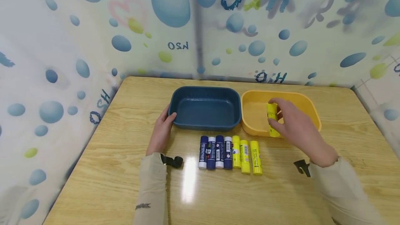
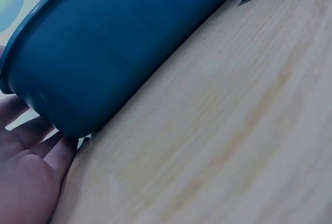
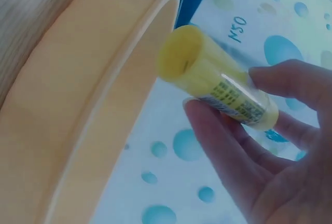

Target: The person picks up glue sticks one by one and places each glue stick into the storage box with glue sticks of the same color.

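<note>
**A right hand (image 1: 295,126) holds a yellow tube (image 1: 271,112) over the yellow tray (image 1: 256,110)**

Nearest are two pale sleeves (image 1: 153,186), a black strap (image 1: 172,161) at the left wrist, resting above the wooden desk (image 1: 109,169). Beyond them a row of tubes lies side by side: four navy-and-white tubes (image 1: 219,152), their white ends alternating near and far, then three yellow tubes (image 1: 244,157) at the right, the last just apart from its neighbour.

Farther on, the left hand (image 1: 160,129) touches the left end of the blue tray (image 1: 204,112); its grip is spread, fingers against the outer wall below the rim. The right hand's grip pinches the yellow tube between thumb and fingers, above the yellow tray's front side; one end looks hollow. The two trays stand side by side. Behind the desk rises a pale wall (image 1: 184,63) with blue and green bubbles and lettering.
</note>
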Tool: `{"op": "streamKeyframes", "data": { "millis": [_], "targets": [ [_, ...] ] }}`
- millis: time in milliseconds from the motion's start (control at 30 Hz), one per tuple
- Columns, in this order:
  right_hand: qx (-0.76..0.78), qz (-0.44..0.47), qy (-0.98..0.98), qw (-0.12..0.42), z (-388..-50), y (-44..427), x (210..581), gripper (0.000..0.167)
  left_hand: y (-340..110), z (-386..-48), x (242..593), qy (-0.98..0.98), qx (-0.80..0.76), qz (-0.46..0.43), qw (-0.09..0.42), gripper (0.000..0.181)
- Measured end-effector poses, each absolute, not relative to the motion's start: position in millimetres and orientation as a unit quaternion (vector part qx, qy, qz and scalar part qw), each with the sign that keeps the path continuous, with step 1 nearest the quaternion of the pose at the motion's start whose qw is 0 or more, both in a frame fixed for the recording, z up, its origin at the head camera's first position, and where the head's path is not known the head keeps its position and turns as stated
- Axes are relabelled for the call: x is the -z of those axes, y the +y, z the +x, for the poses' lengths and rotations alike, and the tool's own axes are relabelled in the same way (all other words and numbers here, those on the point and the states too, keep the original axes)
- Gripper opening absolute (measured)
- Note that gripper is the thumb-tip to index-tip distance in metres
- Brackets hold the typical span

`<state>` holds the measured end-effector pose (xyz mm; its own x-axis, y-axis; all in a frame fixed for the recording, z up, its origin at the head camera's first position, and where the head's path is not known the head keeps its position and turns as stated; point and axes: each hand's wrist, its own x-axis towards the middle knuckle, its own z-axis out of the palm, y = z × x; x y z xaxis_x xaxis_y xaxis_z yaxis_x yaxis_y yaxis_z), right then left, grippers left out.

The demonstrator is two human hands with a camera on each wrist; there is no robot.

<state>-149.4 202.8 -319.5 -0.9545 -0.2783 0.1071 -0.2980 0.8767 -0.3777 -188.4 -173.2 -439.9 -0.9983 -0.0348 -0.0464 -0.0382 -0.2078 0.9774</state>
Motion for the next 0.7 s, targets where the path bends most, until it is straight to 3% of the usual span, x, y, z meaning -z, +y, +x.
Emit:
{"op": "streamKeyframes", "data": {
  "millis": [333, 700],
  "targets": [
    [-0.343, 0.098, -0.924, -0.135, -199.2, 217.2, 321.4, 0.058, -173.0, -187.2, 438.9, 0.638, -0.770, -0.035, 0.008, 0.050],
    [-0.369, 0.074, -0.909, -0.182, -231.7, 215.4, 326.8, 0.058, -176.3, -186.2, 440.0, 0.651, -0.758, -0.019, 0.012, 0.048]
  ]
}}
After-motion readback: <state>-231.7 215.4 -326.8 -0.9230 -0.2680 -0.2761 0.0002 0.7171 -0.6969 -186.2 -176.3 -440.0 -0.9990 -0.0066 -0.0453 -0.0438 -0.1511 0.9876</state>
